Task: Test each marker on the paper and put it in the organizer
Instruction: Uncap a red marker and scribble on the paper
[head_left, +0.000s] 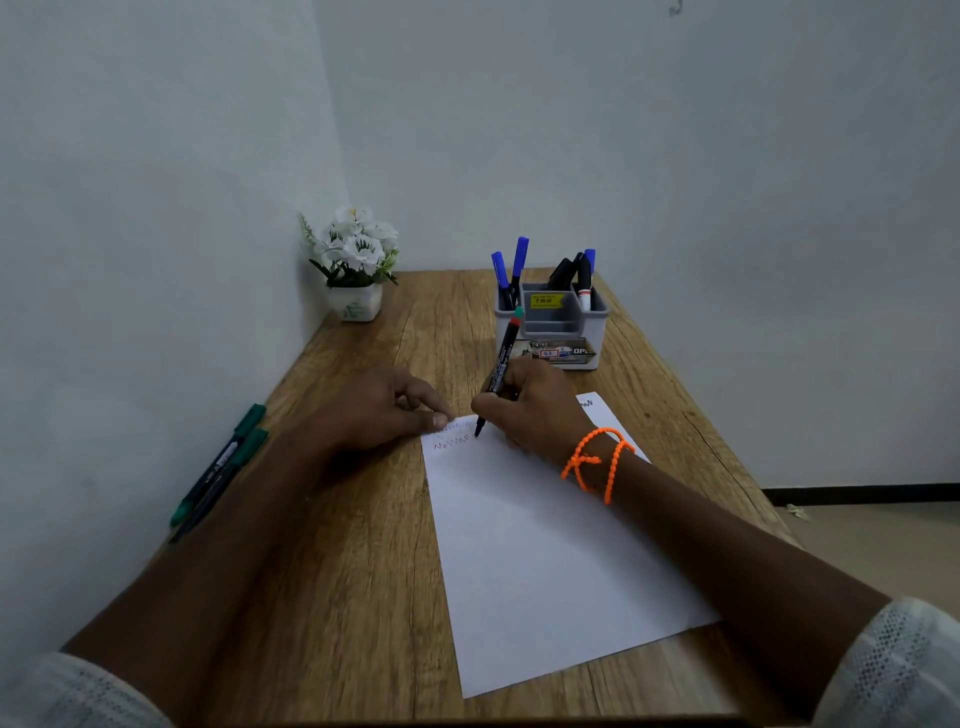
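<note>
My right hand (535, 410) grips a black marker with a red band (500, 371), its tip touching the white paper (545, 545) at the end of a red zigzag line (454, 444). A fainter zigzag sits just above it, and a dark scribble marks the paper's far right corner. My left hand (387, 408) presses its fingertips on the paper's far left corner. The grey organizer (550, 325) stands behind the paper with several blue and black markers upright in it. Two green-capped markers (223, 467) lie at the table's left edge by the wall.
A white pot of white flowers (356, 265) stands in the far left corner. Walls close the wooden table (337, 571) on the left and at the back. Its right edge drops to the floor. An orange bead bracelet is on my right wrist.
</note>
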